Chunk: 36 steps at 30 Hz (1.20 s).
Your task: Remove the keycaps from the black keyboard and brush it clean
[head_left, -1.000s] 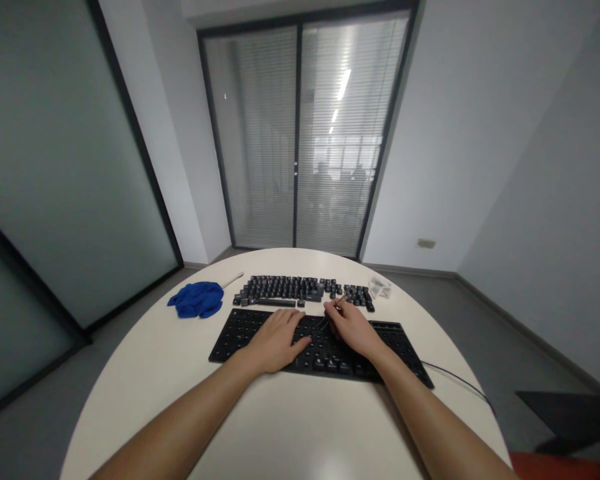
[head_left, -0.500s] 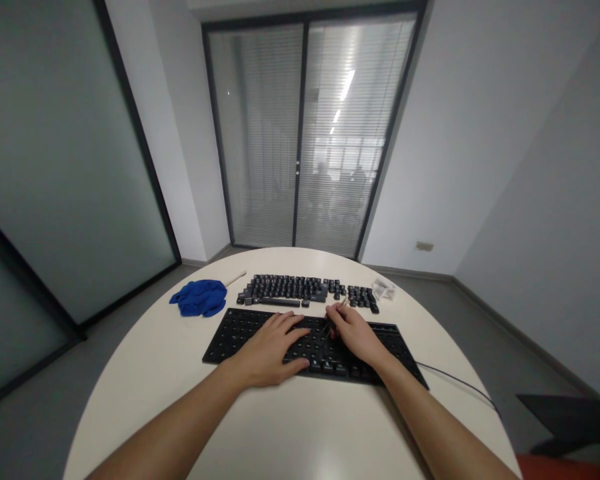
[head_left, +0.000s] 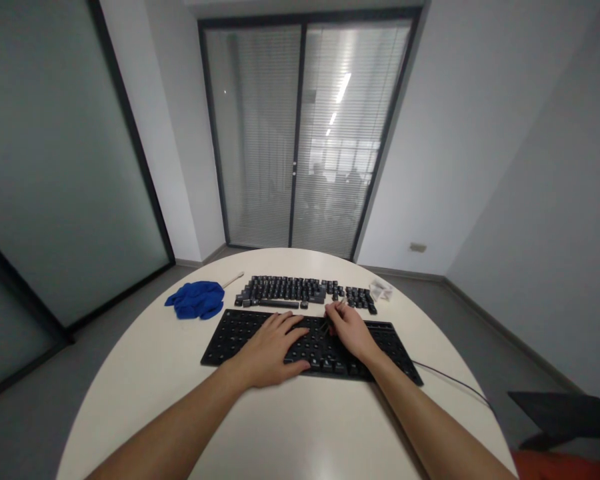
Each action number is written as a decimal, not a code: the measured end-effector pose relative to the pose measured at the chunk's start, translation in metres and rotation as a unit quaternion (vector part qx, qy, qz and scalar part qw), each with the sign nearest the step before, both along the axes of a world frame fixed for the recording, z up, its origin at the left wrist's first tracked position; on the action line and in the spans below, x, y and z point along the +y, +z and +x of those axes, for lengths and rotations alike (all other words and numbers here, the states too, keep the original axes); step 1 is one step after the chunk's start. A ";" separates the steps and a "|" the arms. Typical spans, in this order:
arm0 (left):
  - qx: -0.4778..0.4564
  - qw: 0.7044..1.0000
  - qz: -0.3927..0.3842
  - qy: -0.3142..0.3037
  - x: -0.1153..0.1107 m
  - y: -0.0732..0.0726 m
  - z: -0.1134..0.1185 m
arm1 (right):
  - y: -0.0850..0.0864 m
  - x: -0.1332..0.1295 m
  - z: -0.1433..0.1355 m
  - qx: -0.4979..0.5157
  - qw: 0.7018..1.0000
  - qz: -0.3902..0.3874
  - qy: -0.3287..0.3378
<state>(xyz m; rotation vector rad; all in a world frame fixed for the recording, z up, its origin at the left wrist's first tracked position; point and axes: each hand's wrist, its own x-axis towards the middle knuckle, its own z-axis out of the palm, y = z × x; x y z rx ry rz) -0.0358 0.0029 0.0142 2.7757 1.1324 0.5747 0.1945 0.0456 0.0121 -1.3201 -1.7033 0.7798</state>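
Across the middle of the bench (head_left: 280, 427), on the near side of the loose keycaps (head_left: 286, 288) laid out towards its far edge, lies a black keyboard (head_left: 314, 347), most of its middle bare of caps. Compared with a second ago it sits slightly further towards the bench's left edge; over the last half second it hardly shifts at all. The left hand (head_left: 273, 352) is spread flat on it, and its thumb now reaches down to the keyboard's near edge, well apart from the forefinger, where earlier the two were closer. That wider brace seems to give the keyboard a steadier hold. The right hand (head_left: 350, 328) keeps pinching a slim tool (head_left: 324, 327), perhaps tweezers or a wire puller, too small and dark to name surely, with its tips down at the bare middle. Work thus stays on the same patch, just above the few seated keycaps (head_left: 327, 365) at the near edge. The loose keycaps show no clear change, nor do the blue cloth (head_left: 196, 300) near the bench's left edge and the clear plastic piece (head_left: 381, 289) towards the far right edge.
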 end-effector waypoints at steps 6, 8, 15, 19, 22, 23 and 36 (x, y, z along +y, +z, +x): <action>0.006 1.000 -0.002 0.003 -0.002 0.001 0.001 | 0.000 0.001 0.000 0.004 1.000 0.000 -0.011; 0.007 1.000 -0.004 0.004 -0.002 0.002 0.001 | -0.001 0.000 0.002 0.017 1.000 0.000 -0.001; 0.008 1.000 -0.011 0.004 -0.002 0.003 0.002 | 0.005 -0.009 0.008 0.069 0.996 -0.011 0.055; 0.011 1.000 -0.018 0.003 -0.002 0.003 0.003 | 0.015 -0.020 0.009 0.081 0.993 -0.033 0.085; 0.010 1.000 -0.019 0.002 -0.002 0.004 0.003 | 0.022 -0.029 0.010 0.061 0.992 -0.037 0.105; 0.010 1.000 -0.019 0.001 -0.002 0.004 0.003 | 0.024 -0.032 0.010 0.044 0.992 -0.035 0.109; 0.009 1.000 -0.019 -0.004 -0.004 0.005 0.004 | 0.026 -0.043 0.000 -0.017 0.994 -0.021 0.105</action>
